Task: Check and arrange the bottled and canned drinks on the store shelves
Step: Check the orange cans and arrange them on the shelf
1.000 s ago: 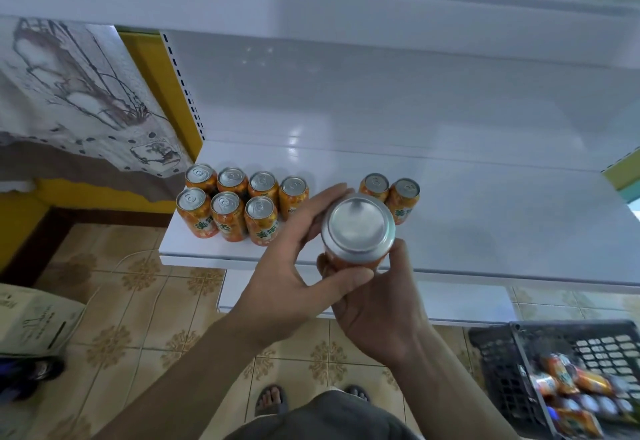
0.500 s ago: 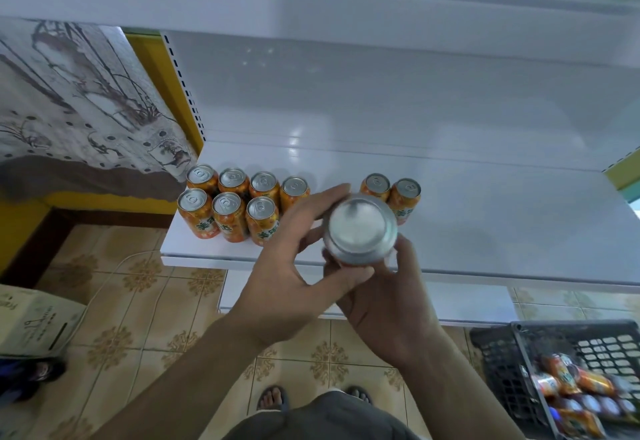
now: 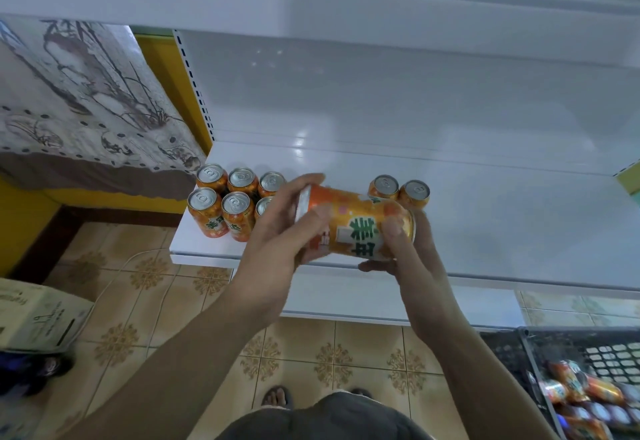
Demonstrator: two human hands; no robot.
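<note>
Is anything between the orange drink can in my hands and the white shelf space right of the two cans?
Nothing visible. The left hand and right hand hold the orange drink can sideways at the front edge of the white shelf; that space is bare.

Orange can (image 3: pixel 356 223), perhaps green lettering.

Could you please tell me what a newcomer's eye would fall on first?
An orange can is held sideways mid-frame before the white shelf, the left grip holding its silver end and the right grip its other end. Upright orange cans cluster at the shelf's front left; a black basket of cans sits bottom right.
</note>
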